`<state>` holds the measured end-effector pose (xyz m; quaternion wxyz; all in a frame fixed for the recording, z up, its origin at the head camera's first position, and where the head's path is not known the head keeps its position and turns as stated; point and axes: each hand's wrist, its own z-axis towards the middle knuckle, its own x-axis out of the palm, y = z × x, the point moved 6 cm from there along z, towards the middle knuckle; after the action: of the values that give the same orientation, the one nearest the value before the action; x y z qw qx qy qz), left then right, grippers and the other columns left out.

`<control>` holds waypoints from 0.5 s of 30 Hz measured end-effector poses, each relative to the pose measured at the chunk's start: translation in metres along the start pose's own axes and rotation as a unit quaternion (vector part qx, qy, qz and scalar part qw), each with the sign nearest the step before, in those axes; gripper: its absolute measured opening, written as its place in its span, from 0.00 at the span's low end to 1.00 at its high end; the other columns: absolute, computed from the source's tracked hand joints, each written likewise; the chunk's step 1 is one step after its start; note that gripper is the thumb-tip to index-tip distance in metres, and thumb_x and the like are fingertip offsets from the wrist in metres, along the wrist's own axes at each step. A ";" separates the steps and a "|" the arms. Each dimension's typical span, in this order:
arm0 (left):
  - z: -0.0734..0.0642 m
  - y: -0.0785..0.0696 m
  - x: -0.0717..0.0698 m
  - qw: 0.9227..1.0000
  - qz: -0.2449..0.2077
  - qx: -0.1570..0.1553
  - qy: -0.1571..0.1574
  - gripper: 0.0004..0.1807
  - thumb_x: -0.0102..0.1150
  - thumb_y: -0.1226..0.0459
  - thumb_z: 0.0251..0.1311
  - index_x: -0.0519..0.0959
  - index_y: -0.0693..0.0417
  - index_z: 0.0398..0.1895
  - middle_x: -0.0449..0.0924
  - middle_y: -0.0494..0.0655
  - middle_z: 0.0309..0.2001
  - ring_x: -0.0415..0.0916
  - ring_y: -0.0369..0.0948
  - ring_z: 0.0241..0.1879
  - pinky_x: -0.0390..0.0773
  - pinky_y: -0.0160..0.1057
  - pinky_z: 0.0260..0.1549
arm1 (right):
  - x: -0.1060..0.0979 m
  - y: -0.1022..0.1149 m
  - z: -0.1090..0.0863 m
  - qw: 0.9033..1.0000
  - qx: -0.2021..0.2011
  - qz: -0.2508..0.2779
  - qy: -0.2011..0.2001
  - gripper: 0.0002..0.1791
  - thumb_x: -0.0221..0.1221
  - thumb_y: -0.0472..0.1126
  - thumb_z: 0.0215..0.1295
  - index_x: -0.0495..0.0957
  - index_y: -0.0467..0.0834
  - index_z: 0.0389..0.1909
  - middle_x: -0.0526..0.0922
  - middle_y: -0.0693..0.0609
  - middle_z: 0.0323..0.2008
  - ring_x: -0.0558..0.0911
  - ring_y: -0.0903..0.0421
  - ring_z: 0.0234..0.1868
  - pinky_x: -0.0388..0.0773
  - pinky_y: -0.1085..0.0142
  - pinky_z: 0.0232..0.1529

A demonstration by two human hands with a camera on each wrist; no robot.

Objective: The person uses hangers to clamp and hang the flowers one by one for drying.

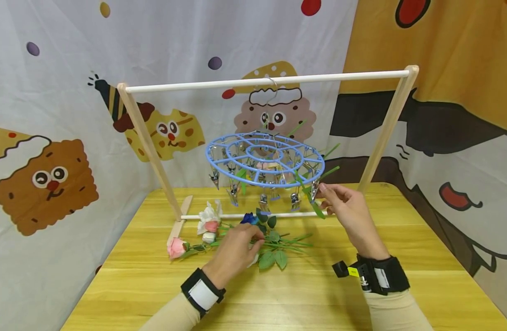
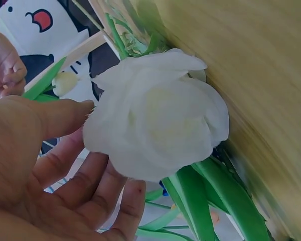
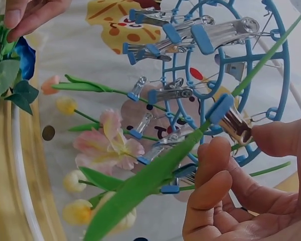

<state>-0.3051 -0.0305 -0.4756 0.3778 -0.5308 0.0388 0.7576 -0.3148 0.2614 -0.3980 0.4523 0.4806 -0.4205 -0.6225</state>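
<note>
My right hand (image 1: 346, 204) is at the right rim of the blue round hanging rack (image 1: 264, 184). Thumb and fingers pinch a metal clip (image 3: 237, 125) with blue tips there. A green stem with a long leaf (image 3: 150, 186) passes through the clip's tips. Low over the pile of artificial flowers is my left hand (image 1: 238, 243), its fingers loosely bent. A white flower (image 2: 160, 115) lies against the left thumb tip, hiding some fingertips. Close by are a blue rose (image 1: 249, 219) and leafy green stems (image 1: 290, 243).
The rack hangs by a hook from the white rod (image 1: 220, 84) of a wooden frame (image 1: 379, 138) on the table (image 1: 303, 303). Several clips dangle below its rings, some holding tulips and a pink flower (image 3: 110, 143). A pink rose (image 1: 176, 248) lies at the pile's left end.
</note>
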 end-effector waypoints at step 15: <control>0.011 -0.004 0.019 0.997 0.066 0.032 0.009 0.03 0.83 0.63 0.72 0.95 0.48 0.42 0.94 0.43 0.41 0.90 0.45 0.44 0.88 0.47 0.46 | -0.010 0.016 -0.009 0.997 -0.042 -0.056 0.026 0.24 0.64 0.55 0.91 0.91 0.37 0.47 0.91 0.53 0.35 0.86 0.54 0.34 0.87 0.66 0.35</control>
<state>-0.3140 -0.0122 -0.4850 0.3432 -0.5220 0.1013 0.7742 -0.3019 0.2659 -0.3818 0.4476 0.5002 -0.3547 -0.6509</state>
